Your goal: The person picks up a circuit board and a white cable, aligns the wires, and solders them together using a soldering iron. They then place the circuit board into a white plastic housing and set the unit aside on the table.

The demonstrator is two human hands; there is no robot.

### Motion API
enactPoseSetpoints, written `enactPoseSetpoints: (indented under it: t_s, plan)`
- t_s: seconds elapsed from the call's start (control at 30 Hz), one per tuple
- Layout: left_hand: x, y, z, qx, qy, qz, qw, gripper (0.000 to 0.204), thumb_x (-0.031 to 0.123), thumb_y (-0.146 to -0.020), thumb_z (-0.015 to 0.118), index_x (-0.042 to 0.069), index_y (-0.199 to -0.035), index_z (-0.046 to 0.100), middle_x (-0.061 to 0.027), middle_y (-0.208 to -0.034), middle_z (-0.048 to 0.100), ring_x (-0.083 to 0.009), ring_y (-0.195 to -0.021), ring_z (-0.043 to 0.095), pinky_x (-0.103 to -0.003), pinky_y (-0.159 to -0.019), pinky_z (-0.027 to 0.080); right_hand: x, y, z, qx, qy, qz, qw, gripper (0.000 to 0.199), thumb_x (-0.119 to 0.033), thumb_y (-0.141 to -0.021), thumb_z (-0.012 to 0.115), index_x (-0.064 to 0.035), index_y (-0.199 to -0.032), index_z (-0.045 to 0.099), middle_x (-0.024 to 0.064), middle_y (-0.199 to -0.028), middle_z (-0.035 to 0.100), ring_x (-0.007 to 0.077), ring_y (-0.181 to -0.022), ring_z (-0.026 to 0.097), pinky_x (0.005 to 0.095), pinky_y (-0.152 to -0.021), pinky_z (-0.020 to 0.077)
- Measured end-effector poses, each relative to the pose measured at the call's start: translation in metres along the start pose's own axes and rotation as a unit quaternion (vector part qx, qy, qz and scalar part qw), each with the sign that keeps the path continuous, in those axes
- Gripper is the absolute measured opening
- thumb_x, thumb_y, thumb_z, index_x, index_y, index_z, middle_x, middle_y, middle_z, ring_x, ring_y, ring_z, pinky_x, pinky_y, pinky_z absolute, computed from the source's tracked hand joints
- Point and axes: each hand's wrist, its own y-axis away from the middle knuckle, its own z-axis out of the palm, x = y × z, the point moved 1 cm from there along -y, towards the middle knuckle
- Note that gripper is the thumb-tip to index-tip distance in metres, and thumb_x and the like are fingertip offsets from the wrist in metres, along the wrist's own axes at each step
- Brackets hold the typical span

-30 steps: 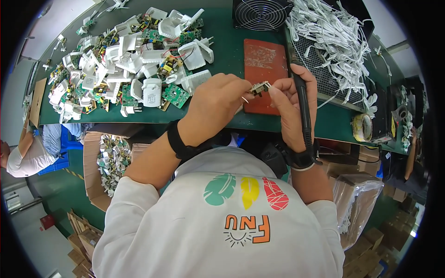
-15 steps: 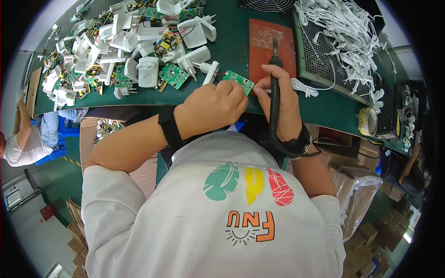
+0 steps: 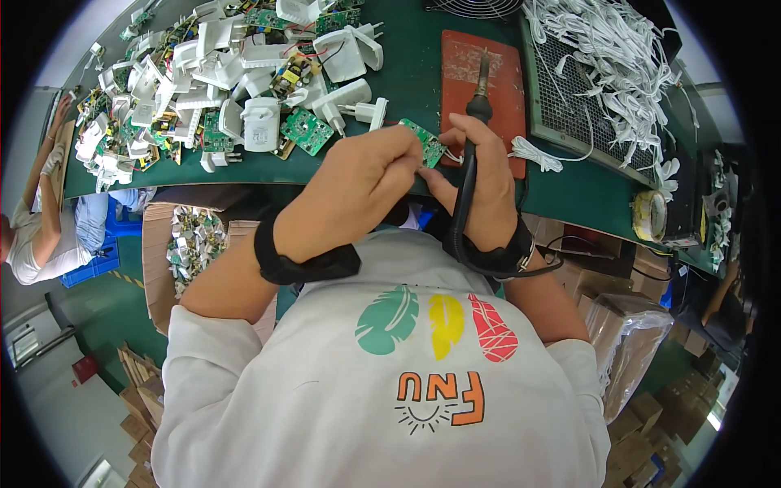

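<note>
My left hand (image 3: 358, 191) pinches a small green circuit board (image 3: 425, 140) just above the near edge of the green table (image 3: 407, 65). My right hand (image 3: 480, 183) grips a black soldering iron (image 3: 474, 110) with its tip pointing away over a brown mat (image 3: 482, 81); the right fingers also touch the board's edge. A black strap circles each wrist. The iron's cable loops around my right wrist.
A heap of white charger shells and green boards (image 3: 220, 89) covers the table's left half. White cables (image 3: 618, 57) lie piled on a metal grid at right. A tape roll (image 3: 648, 215) sits far right. A cardboard box (image 3: 191, 244) holds parts below. Another person (image 3: 41, 220) sits at left.
Both hands have drawn back from over the brown mat toward my body, and the green board is now held nearer the table's near edge. The iron stays in my right hand.
</note>
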Motion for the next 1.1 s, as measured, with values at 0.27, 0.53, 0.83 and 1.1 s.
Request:
enactPoseSetpoints:
  t_s: [0.27,0.53,0.83,1.1]
  plan:
    - [-0.019,-0.016,0.036,0.178,-0.041,0.024,0.983,0.011,0.003,-0.078,0.062,0.001,-0.088,0.059,-0.0100,-0.079,0.058,-0.0219,-0.068,0.058,-0.029,-0.060,0.046,0.001,-0.001,-0.006,-0.017,-0.072,0.067,0.995,0.061,0.000,-0.066,0.070,-0.0064,-0.121,0.045,0.0089,-0.090,0.060,0.0256,-0.081,0.056,0.0307,-0.072,0.0475]
    - [-0.018,-0.018,0.033,0.184,0.000,-0.033,0.982,0.006,0.003,-0.074,0.061,0.000,-0.078,0.057,-0.0135,-0.080,0.058,-0.0308,-0.069,0.057,-0.036,-0.059,0.046,-0.010,0.015,-0.064,0.050,-0.108,0.111,0.987,0.027,-0.004,-0.073,0.067,-0.0019,-0.099,0.060,0.0094,-0.081,0.064,0.0148,-0.068,0.059,0.0231,-0.066,0.0468]
    - [-0.019,-0.021,0.037,0.186,-0.046,0.009,0.981,0.005,-0.001,-0.072,0.059,0.000,-0.076,0.056,-0.0121,-0.082,0.058,-0.0303,-0.069,0.058,-0.035,-0.061,0.049,-0.012,0.022,-0.060,0.048,-0.075,0.145,0.985,0.018,-0.003,-0.071,0.061,-0.0002,-0.088,0.062,0.0061,-0.073,0.060,0.0103,-0.060,0.054,0.0221,-0.057,0.0435]
    - [-0.018,-0.019,0.040,0.190,-0.074,0.012,0.979,0.006,-0.003,-0.072,0.060,0.000,-0.075,0.056,-0.0103,-0.091,0.062,-0.0223,-0.064,0.059,-0.028,-0.056,0.048,-0.014,0.018,-0.058,0.061,-0.067,0.127,0.988,0.016,0.000,-0.070,0.062,0.0004,-0.086,0.061,0.0073,-0.071,0.061,0.0116,-0.060,0.056,0.0228,-0.056,0.0447]
